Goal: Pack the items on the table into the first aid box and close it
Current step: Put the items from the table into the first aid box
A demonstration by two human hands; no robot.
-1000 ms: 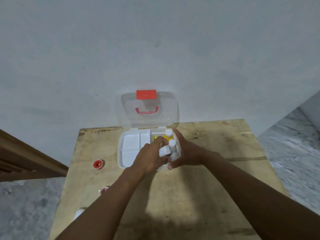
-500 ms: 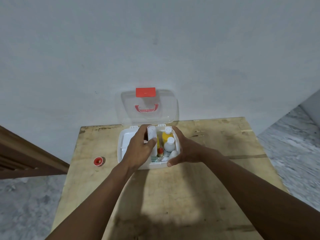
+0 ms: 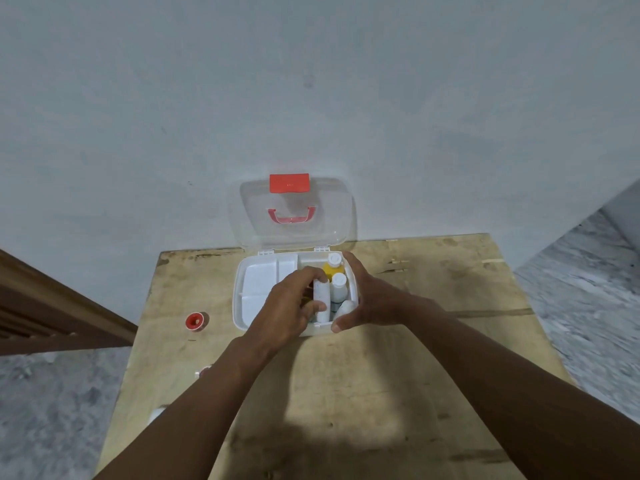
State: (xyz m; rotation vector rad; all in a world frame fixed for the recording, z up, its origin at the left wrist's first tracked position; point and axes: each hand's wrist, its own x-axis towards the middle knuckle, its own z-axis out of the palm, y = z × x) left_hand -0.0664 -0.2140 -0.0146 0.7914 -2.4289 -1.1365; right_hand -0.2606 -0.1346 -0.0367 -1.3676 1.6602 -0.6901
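Observation:
The white first aid box (image 3: 242,299) sits at the far middle of the wooden table (image 3: 381,375), its clear lid (image 3: 343,216) with red latch and red handle leaning against the wall. My left hand (image 3: 291,310) grips a white tube (image 3: 320,299) and holds it inside the box's right compartment. My right hand (image 3: 363,299) wraps around the box's right end, thumb on the front wall. A yellow bottle (image 3: 334,268) and a white bottle (image 3: 338,287) stand in that compartment. The white tray (image 3: 256,278) fills the box's left side.
A small red roll (image 3: 194,321) lies on the table to the left of the box. Two small items peek out beside my left forearm, one reddish (image 3: 204,370) and one white (image 3: 156,414), near the table's left edge. A wooden rail runs at far left.
My left hand has brought the white tube down from the back of the box into the right compartment, beside the bottles. My right hand keeps hold of the box's right end.

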